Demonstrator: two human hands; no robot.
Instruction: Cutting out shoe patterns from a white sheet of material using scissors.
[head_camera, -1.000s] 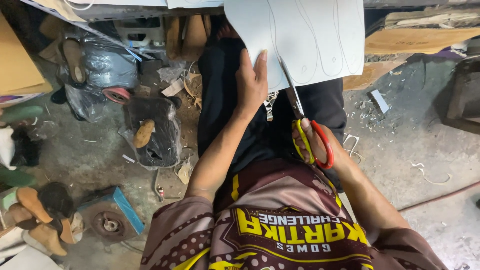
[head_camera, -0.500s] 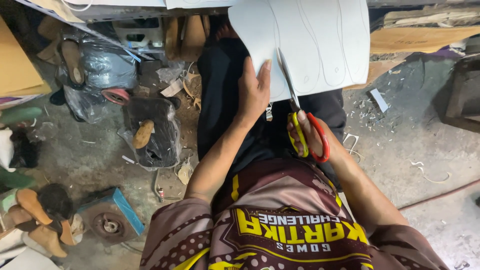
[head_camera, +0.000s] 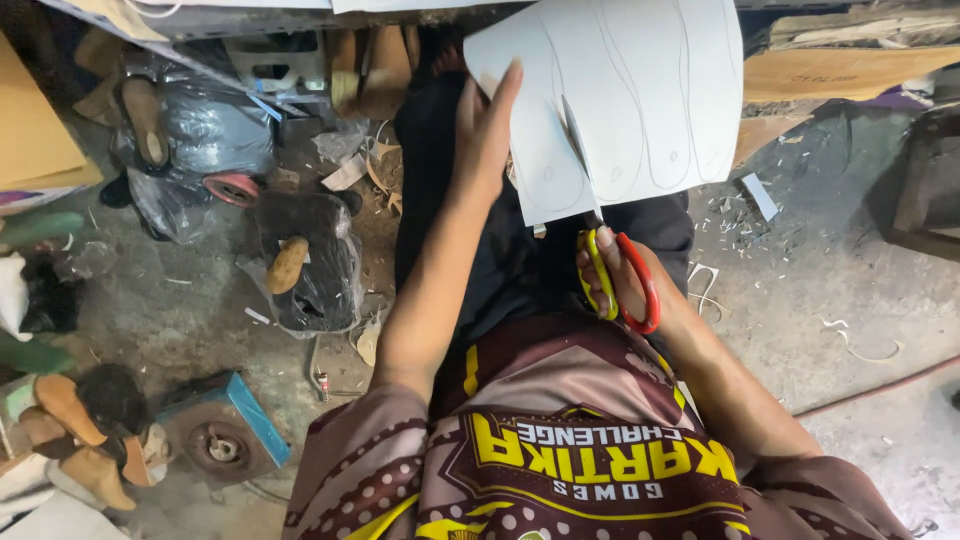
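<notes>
A white sheet (head_camera: 650, 90) with several curved outlines drawn on it is held over my lap. My left hand (head_camera: 485, 125) grips its left edge, fingers pointing away from me. My right hand (head_camera: 625, 285) is closed through the red and yellow handles of a pair of scissors (head_camera: 600, 235). The blades reach up into the sheet along a drawn line, with a cut strip of the sheet lying between the blades and my left hand.
A black bag (head_camera: 310, 255) with a tan piece on it lies on the dirty floor at left. Shoe lasts and soles (head_camera: 70, 430) sit at the lower left beside a blue-cased wheel (head_camera: 220, 445). Scraps (head_camera: 760, 195) litter the floor at right.
The sheet has swung left and turned in my left hand. The scissors have advanced further up into it, and my right hand has followed.
</notes>
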